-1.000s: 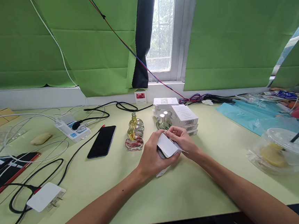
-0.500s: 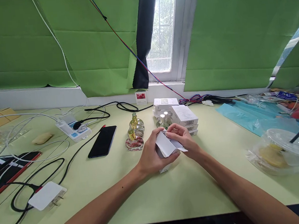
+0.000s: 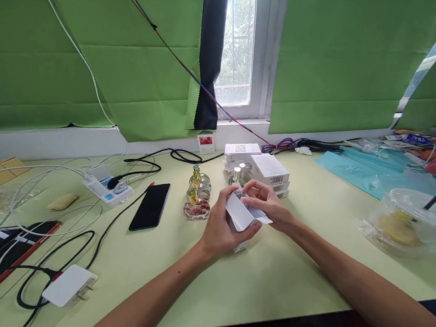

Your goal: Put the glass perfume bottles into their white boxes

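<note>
While the left hand point(image 3: 219, 229) wraps around a small white box point(image 3: 241, 217) from its 9 o'clock side, fingers curled and gripping the body, the right hand point(image 3: 269, 205) sits at the box's 3 o'clock, its fingertips pinching at the opened flaps on top. The box is held just above the pale green table point(image 3: 273, 275), near the middle of the view, tilted with its open end up and away.

At 11 o'clock from the box stand three round perfume bottles point(image 3: 197, 196) with gold caps, lined up one behind another. At 12 o'clock, just beyond the fingers, two bottles with silver caps point(image 3: 240, 174) show, and beside them at 1 o'clock lies a stack of white boxes point(image 3: 270, 174) with barcodes on their ends.

A black phone point(image 3: 150, 206) lies flat at 9 o'clock, well apart from the hands. Farther out at 10 o'clock is a white power strip point(image 3: 108, 189) with cables plugged in. At 8 o'clock, near the table edge, a white charger point(image 3: 69, 292) rests on a black cable. Far off at 3 o'clock a plastic cup with a lid point(image 3: 421, 214) lies in a clear bag.
</note>
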Demonstrator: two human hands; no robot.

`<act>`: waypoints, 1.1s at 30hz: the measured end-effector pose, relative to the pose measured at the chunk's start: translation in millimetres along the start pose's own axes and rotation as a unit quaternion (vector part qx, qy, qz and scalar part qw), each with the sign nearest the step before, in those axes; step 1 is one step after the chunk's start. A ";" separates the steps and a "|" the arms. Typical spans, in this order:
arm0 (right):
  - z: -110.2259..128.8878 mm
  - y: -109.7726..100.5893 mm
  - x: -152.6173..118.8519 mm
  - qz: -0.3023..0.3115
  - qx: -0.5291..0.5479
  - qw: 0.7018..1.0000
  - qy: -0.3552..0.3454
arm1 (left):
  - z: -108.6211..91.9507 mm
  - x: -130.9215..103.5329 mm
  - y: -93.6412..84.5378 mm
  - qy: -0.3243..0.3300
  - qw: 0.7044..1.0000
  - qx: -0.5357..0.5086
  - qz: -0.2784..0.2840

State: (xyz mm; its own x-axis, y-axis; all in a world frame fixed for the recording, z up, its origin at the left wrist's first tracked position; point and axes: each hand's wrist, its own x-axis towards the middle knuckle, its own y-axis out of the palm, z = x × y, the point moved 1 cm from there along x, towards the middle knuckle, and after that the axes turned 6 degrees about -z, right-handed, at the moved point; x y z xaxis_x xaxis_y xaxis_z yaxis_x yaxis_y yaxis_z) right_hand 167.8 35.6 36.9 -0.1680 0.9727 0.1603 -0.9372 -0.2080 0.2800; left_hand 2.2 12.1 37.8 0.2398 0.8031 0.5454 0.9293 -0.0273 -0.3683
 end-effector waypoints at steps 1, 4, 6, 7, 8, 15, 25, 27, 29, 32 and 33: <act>0.3 -0.1 -0.2 0.001 -0.001 1.000 0.000 | 0.3 0.0 0.1 0.002 1.000 -0.002 -0.001; 1.4 0.2 -1.0 -0.002 0.003 1.000 0.003 | 2.2 -0.2 1.0 0.001 1.000 -0.009 -0.009; 2.4 0.7 -1.3 -0.011 0.013 1.000 0.008 | 4.4 -0.3 1.9 -0.005 1.000 -0.014 -0.017; 3.1 0.9 -1.4 -0.018 0.021 1.000 0.013 | 5.6 -0.3 2.4 -0.004 1.000 -0.016 -0.023; 3.9 1.1 -1.3 -0.025 0.029 0.999 0.017 | 6.8 -0.2 2.7 0.001 0.999 -0.016 -0.031; 9.4 0.6 0.0 -0.059 0.079 0.995 0.008 | 8.3 1.9 2.7 0.097 0.992 0.053 -0.065; 8.5 -0.6 0.5 -0.042 0.127 0.990 0.038 | 5.0 -0.9 3.8 0.094 0.987 0.086 -0.101; 10.1 0.3 -0.2 -0.045 0.130 0.989 0.049 | 3.7 -0.8 3.6 0.088 0.988 0.082 -0.102; 11.5 1.2 -0.9 -0.049 0.133 0.988 0.059 | 1.6 -0.5 3.3 0.081 0.989 0.074 -0.102; 12.4 1.9 -1.5 -0.053 0.144 0.986 0.069 | -1.7 -0.1 3.1 0.076 0.990 0.061 -0.100; 12.4 2.0 -1.6 -0.054 0.149 0.985 0.072 | -2.6 -0.1 3.1 0.074 0.991 0.058 -0.098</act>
State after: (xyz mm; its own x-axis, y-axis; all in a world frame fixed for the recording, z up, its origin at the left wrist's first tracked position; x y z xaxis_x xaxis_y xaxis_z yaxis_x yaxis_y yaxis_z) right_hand 170.0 32.3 48.9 -0.1334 0.9909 -0.0149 -0.8237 -0.1025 0.5576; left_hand 5.8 10.4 38.5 0.1036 0.6902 0.7162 0.9257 0.1964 -0.3232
